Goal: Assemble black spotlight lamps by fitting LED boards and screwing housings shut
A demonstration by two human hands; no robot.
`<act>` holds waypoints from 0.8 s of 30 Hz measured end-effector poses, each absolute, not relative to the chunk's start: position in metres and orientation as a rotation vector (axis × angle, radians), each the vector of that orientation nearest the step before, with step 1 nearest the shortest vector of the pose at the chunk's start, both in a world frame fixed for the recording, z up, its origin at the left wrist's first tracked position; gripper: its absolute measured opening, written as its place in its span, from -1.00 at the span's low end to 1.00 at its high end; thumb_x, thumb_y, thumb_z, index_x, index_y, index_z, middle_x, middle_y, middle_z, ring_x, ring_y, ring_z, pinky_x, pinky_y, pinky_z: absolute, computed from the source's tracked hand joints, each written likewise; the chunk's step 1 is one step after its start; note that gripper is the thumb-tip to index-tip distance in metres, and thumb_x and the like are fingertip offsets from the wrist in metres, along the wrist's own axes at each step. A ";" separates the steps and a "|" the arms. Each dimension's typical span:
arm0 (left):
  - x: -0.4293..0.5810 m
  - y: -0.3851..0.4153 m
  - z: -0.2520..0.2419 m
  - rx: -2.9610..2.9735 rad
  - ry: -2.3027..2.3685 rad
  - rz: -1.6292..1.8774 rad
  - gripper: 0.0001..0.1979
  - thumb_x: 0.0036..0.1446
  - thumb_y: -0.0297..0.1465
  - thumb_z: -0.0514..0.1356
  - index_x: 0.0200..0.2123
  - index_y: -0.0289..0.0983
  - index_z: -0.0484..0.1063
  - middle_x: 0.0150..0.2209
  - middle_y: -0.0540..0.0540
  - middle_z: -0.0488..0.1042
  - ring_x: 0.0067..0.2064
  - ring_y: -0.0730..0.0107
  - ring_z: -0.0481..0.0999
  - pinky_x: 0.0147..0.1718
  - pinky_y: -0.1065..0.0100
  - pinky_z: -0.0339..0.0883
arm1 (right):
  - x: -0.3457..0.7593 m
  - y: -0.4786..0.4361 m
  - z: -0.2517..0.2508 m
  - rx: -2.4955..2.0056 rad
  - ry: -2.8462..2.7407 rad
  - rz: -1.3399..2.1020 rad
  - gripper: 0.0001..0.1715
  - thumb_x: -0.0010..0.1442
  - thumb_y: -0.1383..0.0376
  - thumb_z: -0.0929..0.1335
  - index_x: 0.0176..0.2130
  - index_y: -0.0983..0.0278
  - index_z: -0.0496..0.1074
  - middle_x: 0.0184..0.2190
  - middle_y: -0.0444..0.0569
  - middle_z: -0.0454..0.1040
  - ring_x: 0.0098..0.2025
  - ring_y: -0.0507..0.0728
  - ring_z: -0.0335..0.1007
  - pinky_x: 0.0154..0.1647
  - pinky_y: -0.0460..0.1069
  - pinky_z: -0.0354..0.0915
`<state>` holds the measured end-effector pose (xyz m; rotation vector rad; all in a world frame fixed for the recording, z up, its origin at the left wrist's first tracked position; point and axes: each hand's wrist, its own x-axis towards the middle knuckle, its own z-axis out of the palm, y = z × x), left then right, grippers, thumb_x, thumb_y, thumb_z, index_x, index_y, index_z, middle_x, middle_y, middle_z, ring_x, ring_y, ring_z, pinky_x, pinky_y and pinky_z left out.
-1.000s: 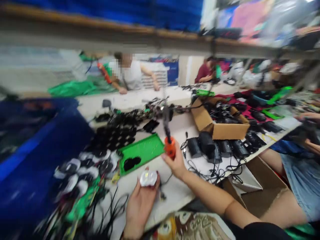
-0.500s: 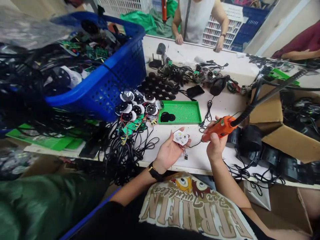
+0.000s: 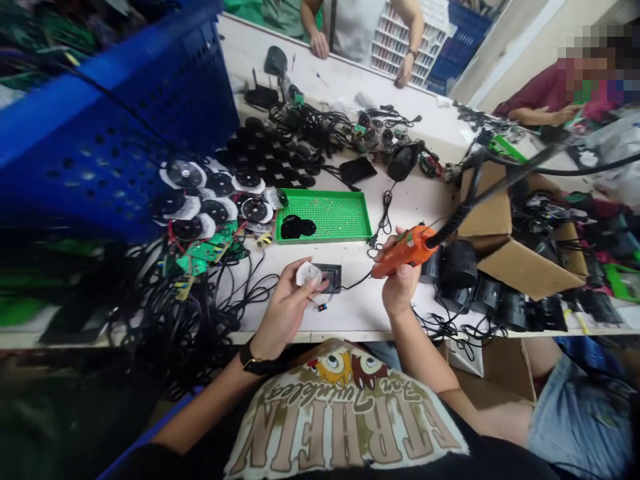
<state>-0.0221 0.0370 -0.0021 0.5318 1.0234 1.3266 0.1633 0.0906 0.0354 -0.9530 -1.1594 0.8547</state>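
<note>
Between the fingers and thumb of my left hand [image 3: 286,307] is a small white LED module with a clear round part [image 3: 307,273]. Thin wires with a small connector [image 3: 322,307] hang below it. Just behind it, a dark rectangular holder [image 3: 332,278] lies on the white table. My right hand [image 3: 400,288] is wrapped round an orange electric screwdriver [image 3: 407,251], whose thin dark bit points left toward the holder. Beyond both hands, a green perforated tray [image 3: 340,215] contains black round pieces [image 3: 299,227] and scattered small screws.
A blue basket [image 3: 165,127] stands at the left. White-and-black round modules [image 3: 255,209], green circuit boards [image 3: 210,248] and tangled black cables [image 3: 200,313] lie near it. At right are black cylindrical housings [image 3: 460,265] and a cardboard box [image 3: 530,270]. A co-worker's hands [image 3: 320,45] rest across the table.
My left hand has turned the LED module over, so its clear round part shows instead of its LED face. The dark holder is now visible. The view has shifted right.
</note>
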 end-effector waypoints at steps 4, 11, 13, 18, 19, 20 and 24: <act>-0.032 0.029 -0.009 0.953 1.347 1.276 -0.58 0.11 -0.27 0.40 0.03 -0.20 0.48 -0.04 -0.11 0.55 -0.01 0.22 0.53 0.09 0.18 0.40 | 0.167 0.091 0.035 -0.957 -1.073 0.825 -0.22 0.04 -0.24 0.33 0.09 0.13 0.30 -0.25 -0.10 0.29 -0.44 0.03 0.25 -0.42 0.01 0.31; -0.015 0.031 -0.020 1.254 1.432 1.214 -0.58 0.08 -0.32 0.42 -0.01 -0.22 0.42 -0.06 -0.15 0.51 -0.08 0.21 0.55 -0.07 0.21 0.47 | 0.166 0.091 0.034 -0.892 -1.039 0.853 -0.29 0.04 -0.20 0.38 0.06 0.12 0.37 -0.28 -0.09 0.35 -0.42 0.06 0.27 -0.42 0.01 0.30; -0.011 0.033 -0.021 1.337 1.414 1.209 -0.58 0.19 -0.34 0.34 0.10 -0.20 0.40 -0.05 -0.15 0.49 -0.03 0.21 0.54 -0.04 0.21 0.47 | 0.168 0.090 0.034 -0.903 -1.039 0.864 -0.27 0.04 -0.20 0.38 0.07 0.12 0.37 -0.26 -0.07 0.36 -0.43 0.06 0.26 -0.44 0.01 0.29; -0.010 0.034 -0.017 1.791 1.489 1.028 -0.65 0.42 -0.34 0.08 0.20 -0.17 0.43 -0.02 -0.20 0.45 0.03 0.15 0.47 0.10 0.10 0.36 | 0.177 0.089 0.035 -0.870 -0.987 0.859 -0.28 0.03 -0.17 0.39 0.06 0.14 0.41 -0.25 -0.06 0.36 -0.44 0.07 0.25 -0.48 0.00 0.27; -0.011 0.034 -0.018 1.872 1.538 0.999 -0.68 0.42 -0.35 0.06 0.15 -0.18 0.46 -0.05 -0.20 0.46 0.03 0.12 0.46 0.11 0.07 0.34 | 0.179 0.089 0.035 -0.859 -0.985 0.861 -0.29 0.03 -0.17 0.39 0.06 0.14 0.42 -0.26 -0.06 0.36 -0.44 0.07 0.26 -0.48 0.00 0.26; -0.012 0.032 -0.018 1.937 1.596 0.977 -0.69 0.42 -0.36 0.06 0.12 -0.19 0.48 -0.07 -0.21 0.47 0.03 0.08 0.43 0.11 0.04 0.33 | 0.180 0.089 0.036 -0.850 -0.983 0.865 -0.29 0.03 -0.18 0.39 0.05 0.15 0.43 -0.28 -0.06 0.36 -0.44 0.07 0.25 -0.49 0.01 0.26; -0.021 0.028 -0.021 2.027 1.801 0.970 -0.76 0.39 -0.37 0.11 0.05 -0.22 0.47 -0.05 -0.24 0.44 0.07 0.01 0.38 0.12 -0.02 0.29 | 0.181 0.090 0.041 -0.803 -0.965 0.910 -0.26 0.04 -0.20 0.37 0.07 0.16 0.42 -0.30 -0.08 0.34 -0.46 0.06 0.25 -0.48 0.01 0.27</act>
